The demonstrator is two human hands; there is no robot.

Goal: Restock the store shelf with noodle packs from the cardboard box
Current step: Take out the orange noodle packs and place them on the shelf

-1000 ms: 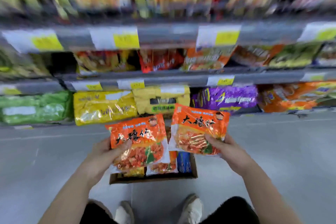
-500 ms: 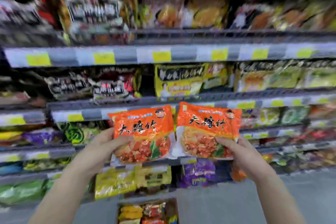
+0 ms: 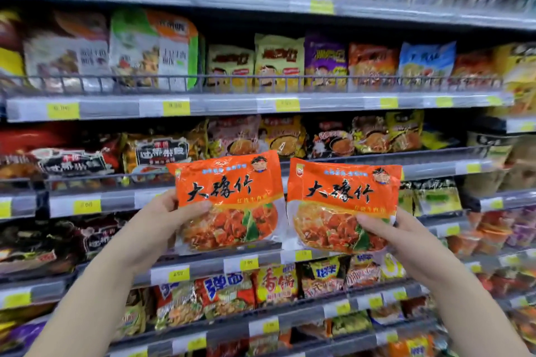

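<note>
The left hand (image 3: 158,216) pinches one glossy, crinkled orange noodle pack (image 3: 229,200), and the right hand (image 3: 394,233) pinches a second orange pack (image 3: 342,203) just beside it. Both flat, rectangular plastic pouches are held upright before the grey metal shelf (image 3: 232,104) with its wire rail.

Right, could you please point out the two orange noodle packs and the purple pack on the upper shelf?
left orange pack (image 3: 220,190): head view, on the black lettering.
right orange pack (image 3: 339,191): head view, on the black lettering.
purple pack (image 3: 326,62): head view, middle of its front.
</note>
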